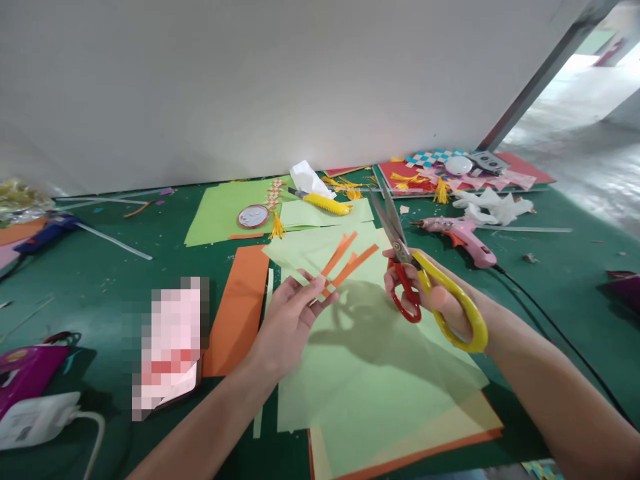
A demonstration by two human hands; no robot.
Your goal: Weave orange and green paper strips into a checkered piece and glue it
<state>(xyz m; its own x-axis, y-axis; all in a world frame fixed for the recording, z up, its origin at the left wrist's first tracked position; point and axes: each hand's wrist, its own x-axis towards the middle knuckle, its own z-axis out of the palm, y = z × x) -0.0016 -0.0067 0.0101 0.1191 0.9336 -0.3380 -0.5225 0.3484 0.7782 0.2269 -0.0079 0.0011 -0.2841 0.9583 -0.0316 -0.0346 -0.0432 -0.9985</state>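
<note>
Between the thumb and fingers of my left hand (295, 313) is a small weave of orange and pale green paper strips (353, 264), its loose orange ends fanning up to the right. My right hand (425, 287) grips a pair of scissors (399, 248) with one red and one yellow handle. The blades point up and away, slightly parted, a short way right of the strips and not touching them. Beneath both hands lie large pale green paper sheets (380, 373). An orange paper piece (240, 300) is left of my left hand.
A pink glue gun (463, 237) with a black cord lies right; a phone (170, 347) lies left. Behind are a yellow cutter knife (327, 203), a round badge (253, 217) and a red board (415, 177) bearing paper crafts. A white plug (40, 419) sits front left.
</note>
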